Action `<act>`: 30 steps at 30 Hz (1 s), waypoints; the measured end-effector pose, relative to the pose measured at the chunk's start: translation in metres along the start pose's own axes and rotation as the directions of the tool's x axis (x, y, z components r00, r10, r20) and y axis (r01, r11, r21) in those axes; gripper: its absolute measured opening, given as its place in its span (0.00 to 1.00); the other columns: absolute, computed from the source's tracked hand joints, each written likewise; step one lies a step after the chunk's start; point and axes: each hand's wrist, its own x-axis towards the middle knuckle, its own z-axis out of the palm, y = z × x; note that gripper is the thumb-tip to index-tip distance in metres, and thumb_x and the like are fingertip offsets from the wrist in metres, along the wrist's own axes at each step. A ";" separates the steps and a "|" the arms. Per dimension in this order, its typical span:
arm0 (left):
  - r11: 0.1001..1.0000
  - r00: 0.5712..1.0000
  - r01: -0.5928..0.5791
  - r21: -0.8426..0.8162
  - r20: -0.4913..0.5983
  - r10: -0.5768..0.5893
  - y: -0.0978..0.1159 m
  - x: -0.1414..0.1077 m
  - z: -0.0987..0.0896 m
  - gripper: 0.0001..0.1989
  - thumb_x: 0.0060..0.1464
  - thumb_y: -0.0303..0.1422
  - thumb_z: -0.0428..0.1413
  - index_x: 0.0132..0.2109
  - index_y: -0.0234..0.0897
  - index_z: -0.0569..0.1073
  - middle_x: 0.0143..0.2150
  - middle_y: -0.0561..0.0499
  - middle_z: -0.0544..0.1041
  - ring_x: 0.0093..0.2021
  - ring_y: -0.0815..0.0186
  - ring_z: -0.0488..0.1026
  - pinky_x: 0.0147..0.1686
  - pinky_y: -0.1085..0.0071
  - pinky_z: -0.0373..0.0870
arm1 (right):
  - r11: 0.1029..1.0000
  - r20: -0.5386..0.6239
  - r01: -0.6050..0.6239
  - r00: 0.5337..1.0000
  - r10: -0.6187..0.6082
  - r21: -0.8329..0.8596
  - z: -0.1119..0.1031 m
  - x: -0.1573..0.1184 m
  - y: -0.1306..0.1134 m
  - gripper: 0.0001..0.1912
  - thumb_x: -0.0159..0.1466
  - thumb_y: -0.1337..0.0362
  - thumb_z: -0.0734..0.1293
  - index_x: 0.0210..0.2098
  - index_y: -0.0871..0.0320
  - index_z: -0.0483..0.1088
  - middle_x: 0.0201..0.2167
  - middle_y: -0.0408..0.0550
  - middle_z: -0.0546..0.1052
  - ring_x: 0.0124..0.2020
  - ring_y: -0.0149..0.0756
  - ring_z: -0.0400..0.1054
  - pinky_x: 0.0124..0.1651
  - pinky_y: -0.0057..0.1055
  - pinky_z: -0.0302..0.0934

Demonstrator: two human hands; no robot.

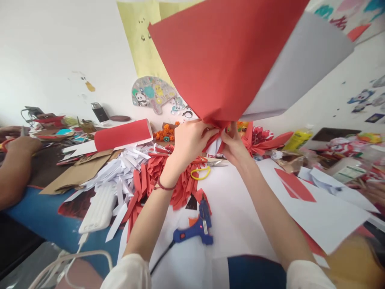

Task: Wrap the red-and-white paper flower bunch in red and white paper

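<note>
A large cone-shaped wrap of red paper [228, 56] with a white sheet [297, 64] on its right side is held up, its wide end at the top. Its gathered lower end is pinched between the fingers of my left hand [192, 140], which wears a thin dark red bracelet. My right hand [234, 146] is closed around the other side of the same gathered end. Below the hands lie scissors with yellow handles [201, 173] and a blue glue gun [195, 230] with a small red light, on white paper.
Heaps of white strips [129, 164] and red strips [177, 180], a rolled red sheet [123, 135] and a white power strip [100, 208] lie left. Loose white paper [319, 216] and a yellow bottle [299, 138] are right. Another person's arm [18, 168] is at far left.
</note>
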 end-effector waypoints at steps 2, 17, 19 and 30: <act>1.000 1.000 -0.003 0.012 -0.018 0.004 -0.007 0.007 0.004 0.09 0.57 0.40 0.60 0.36 0.44 0.83 0.28 0.51 0.79 0.27 0.64 0.72 0.26 0.70 0.55 | 1.000 -0.011 0.027 1.000 -0.027 -0.013 0.001 0.013 0.006 0.40 0.50 0.54 0.79 0.57 0.38 0.58 0.60 0.39 0.70 0.61 0.37 0.67 0.62 0.39 0.65; 0.999 0.995 0.026 0.038 0.090 -0.029 -0.035 0.011 0.027 0.11 0.60 0.39 0.56 0.38 0.43 0.84 0.31 0.48 0.82 0.31 0.62 0.75 0.29 0.69 0.61 | 1.000 -0.032 -0.009 0.999 0.008 -0.018 -0.015 0.031 0.033 0.39 0.47 0.58 0.81 0.54 0.41 0.61 0.52 0.40 0.76 0.60 0.37 0.68 0.60 0.36 0.66; 0.999 0.995 0.034 0.022 0.091 -0.036 -0.037 0.011 0.032 0.11 0.59 0.38 0.57 0.38 0.43 0.84 0.31 0.48 0.81 0.31 0.63 0.75 0.29 0.69 0.62 | 1.000 -0.037 -0.007 0.999 0.007 -0.005 -0.014 0.031 0.033 0.39 0.46 0.60 0.81 0.53 0.42 0.61 0.51 0.40 0.76 0.60 0.37 0.67 0.61 0.36 0.66; 0.999 0.995 0.045 -0.021 0.091 -0.043 -0.047 0.009 0.053 0.10 0.59 0.38 0.57 0.38 0.44 0.83 0.27 0.51 0.79 0.28 0.63 0.71 0.28 0.67 0.59 | 0.998 -0.096 -0.003 0.995 -0.002 -0.060 -0.031 0.032 0.043 0.37 0.46 0.59 0.80 0.51 0.44 0.62 0.55 0.41 0.74 0.58 0.38 0.69 0.63 0.37 0.65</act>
